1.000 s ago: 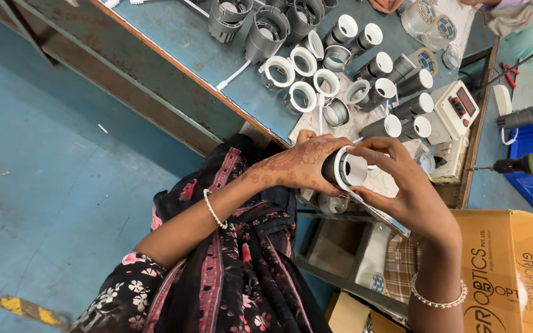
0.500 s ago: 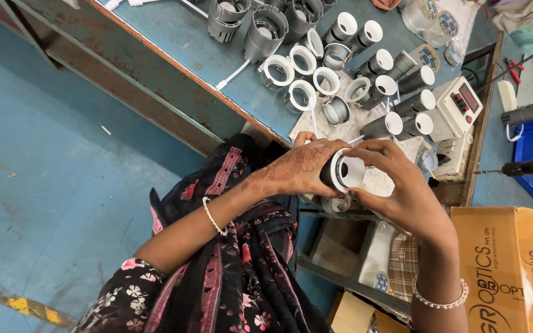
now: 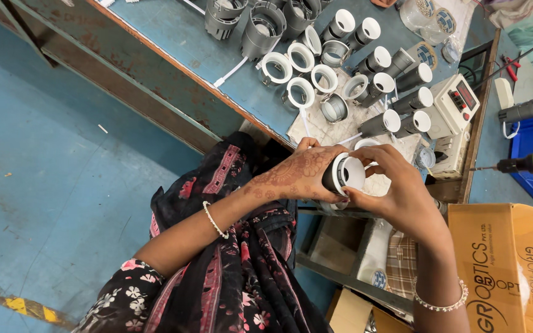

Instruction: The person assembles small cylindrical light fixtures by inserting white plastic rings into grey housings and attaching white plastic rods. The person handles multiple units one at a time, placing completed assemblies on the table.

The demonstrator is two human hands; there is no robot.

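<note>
- I see the left hand (image 3: 297,176) and right hand (image 3: 396,185) both closed around one cylindrical fitting (image 3: 342,174).
- Blue tabletop (image 3: 186,43) carries rows of fittings (image 3: 374,83).
- Blue floor (image 3: 50,185) below.

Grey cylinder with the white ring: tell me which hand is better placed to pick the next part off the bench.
Probably the right hand: it only pinches the white ring with its fingertips and is nearer the grey parts. The left hand wraps the grey cylinder, carrying it.

A brown printed carton (image 3: 504,265) sits lower right; a cream meter (image 3: 456,106) (dark screen) rests on the bench edge.
</note>
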